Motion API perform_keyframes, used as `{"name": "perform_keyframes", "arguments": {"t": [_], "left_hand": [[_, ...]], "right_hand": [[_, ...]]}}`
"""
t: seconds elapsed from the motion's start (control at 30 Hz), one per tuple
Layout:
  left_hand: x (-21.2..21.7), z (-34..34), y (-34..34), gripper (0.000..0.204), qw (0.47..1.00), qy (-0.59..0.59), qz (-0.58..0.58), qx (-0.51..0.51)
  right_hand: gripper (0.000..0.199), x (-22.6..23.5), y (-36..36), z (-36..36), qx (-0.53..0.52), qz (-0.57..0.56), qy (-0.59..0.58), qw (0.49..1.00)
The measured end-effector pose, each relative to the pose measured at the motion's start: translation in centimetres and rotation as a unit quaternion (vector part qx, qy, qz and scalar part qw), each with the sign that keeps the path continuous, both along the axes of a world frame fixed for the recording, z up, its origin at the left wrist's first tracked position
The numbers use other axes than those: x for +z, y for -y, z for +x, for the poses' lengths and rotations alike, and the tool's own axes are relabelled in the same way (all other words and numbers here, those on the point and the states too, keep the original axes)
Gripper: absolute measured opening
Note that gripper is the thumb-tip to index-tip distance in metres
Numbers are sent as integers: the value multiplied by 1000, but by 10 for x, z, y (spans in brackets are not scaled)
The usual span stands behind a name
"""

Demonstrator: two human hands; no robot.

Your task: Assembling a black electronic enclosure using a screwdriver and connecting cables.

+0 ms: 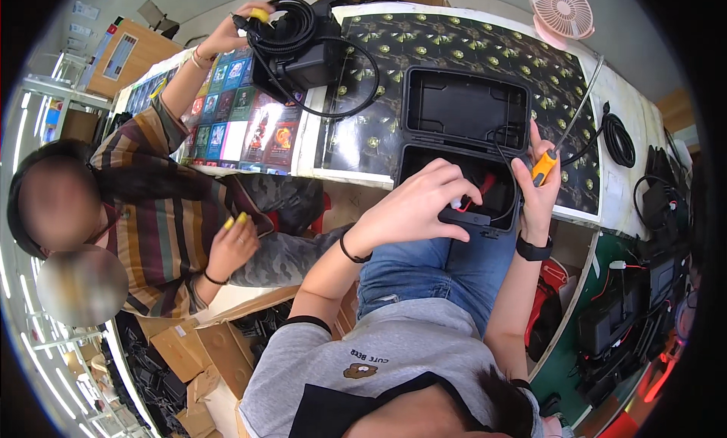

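A black plastic case point(467, 137) lies open at the near edge of the table, its lid tipped back. My left hand point(424, 207) reaches over the lower half, thumb and forefinger apart. In the gap between them shows a small white connector point(456, 203) with red wire point(487, 183); whether the other fingers touch it is hidden. At the right side of the case, my right hand point(539, 192) is closed round a screwdriver point(544, 168) with an orange and black handle. Its long shaft points up and away. A thin black cable runs along the case's right inner side.
On my left a co-worker rests one hand point(231, 33) by a coiled black cable point(291, 25) and a black box point(314, 65). A pink fan point(560, 10) stands at the far right, another cable coil point(619, 135) nearer. Black units point(606, 309) with wires lie right; cardboard boxes point(227, 355) sit lower left.
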State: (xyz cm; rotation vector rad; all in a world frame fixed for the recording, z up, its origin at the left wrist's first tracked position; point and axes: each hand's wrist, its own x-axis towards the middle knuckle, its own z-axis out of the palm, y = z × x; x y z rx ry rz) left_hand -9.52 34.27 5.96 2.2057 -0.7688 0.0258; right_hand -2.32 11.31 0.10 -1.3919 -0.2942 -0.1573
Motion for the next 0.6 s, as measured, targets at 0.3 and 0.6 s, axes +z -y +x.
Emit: {"name": "perform_keyframes", "arguments": {"t": [0.3,0.6], "left_hand": [[-5,-16,22,91,984,114,76,114],[-42,-27,58,54,918,344,166,108]], "right_hand": [[35,2,-2,2,3,19,-18,1000],[34,-2,5,4,21,30,-29,999]]}}
